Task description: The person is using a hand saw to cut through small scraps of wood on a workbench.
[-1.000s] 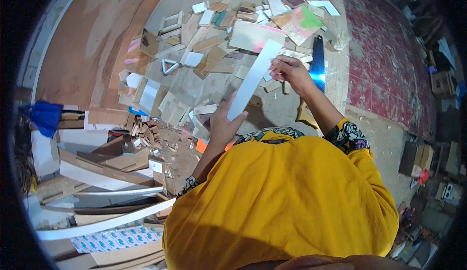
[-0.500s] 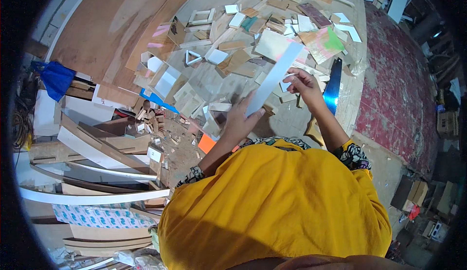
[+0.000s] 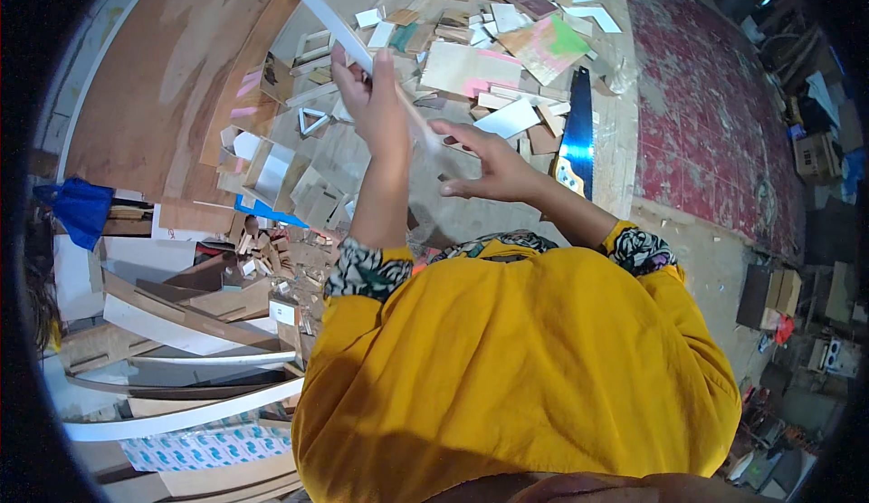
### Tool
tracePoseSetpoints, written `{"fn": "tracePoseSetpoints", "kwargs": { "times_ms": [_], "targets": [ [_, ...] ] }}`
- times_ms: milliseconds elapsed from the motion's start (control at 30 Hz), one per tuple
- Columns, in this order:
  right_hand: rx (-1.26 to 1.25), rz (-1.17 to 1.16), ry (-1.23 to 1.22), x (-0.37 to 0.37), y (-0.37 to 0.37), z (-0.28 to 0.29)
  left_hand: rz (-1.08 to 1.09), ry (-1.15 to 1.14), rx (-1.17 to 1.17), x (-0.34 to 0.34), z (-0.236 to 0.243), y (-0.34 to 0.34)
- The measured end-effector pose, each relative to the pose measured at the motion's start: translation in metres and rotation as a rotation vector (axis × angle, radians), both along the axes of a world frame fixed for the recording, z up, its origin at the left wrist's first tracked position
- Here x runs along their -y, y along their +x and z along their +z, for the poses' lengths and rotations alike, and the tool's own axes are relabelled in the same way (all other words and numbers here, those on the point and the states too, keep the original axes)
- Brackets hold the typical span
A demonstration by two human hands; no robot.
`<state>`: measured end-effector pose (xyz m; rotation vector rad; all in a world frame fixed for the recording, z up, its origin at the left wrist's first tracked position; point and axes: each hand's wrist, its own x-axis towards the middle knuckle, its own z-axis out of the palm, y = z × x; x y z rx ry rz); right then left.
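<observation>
A long, narrow white strip (image 3: 328, 16) slants from the top edge down toward the middle of the bench. My left hand (image 3: 376, 105) is closed around it partway along, with the thumb and fingers on either side. Close to the strip's lower end, which is blurred, my right hand (image 3: 493, 166) has its thumb and fingers spread apart. Whether a fingertip of it touches the strip I cannot tell. Beyond the right hand lie a white rectangular piece (image 3: 507, 120) and a handsaw (image 3: 577, 132) with a blue-lit blade and a light wooden handle.
Wood and white offcuts cover the bench, among them a board with green and pink paint (image 3: 546, 48) and a small triangular frame (image 3: 313, 122). A large brown panel (image 3: 154, 77) stands at the left. Curved strips (image 3: 190, 421) are stacked lower left. A red floor (image 3: 706, 123) lies right.
The strip has swung from pointing away to the right to slanting up to the left. My left hand has moved farther out. My right hand has come lower and inward, fingers opened. The view has shifted.
</observation>
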<state>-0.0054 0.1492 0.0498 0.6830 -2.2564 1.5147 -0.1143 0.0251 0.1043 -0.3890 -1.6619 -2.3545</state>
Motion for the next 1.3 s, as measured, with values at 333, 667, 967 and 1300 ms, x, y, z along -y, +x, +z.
{"fn": "tracePoseSetpoints", "kwargs": {
  "times_ms": [333,667,967,1300],
  "targets": [
    [0.678,0.027,-0.229,-0.063,0.032,-0.022,-0.176,0.253,0.448,-0.014,-0.058,-0.004],
    [0.993,-0.117,0.091,-0.132,0.063,-0.058,-0.247,0.202,0.695,0.023,-0.108,0.002],
    [0.98,-0.281,0.147,-0.128,0.06,-0.064,-0.274,0.26,0.826,0.025,-0.129,0.011],
    [0.863,-0.363,0.061,-0.109,0.043,-0.09,-0.301,0.192,0.79,0.015,-0.137,0.011]
  ]
}}
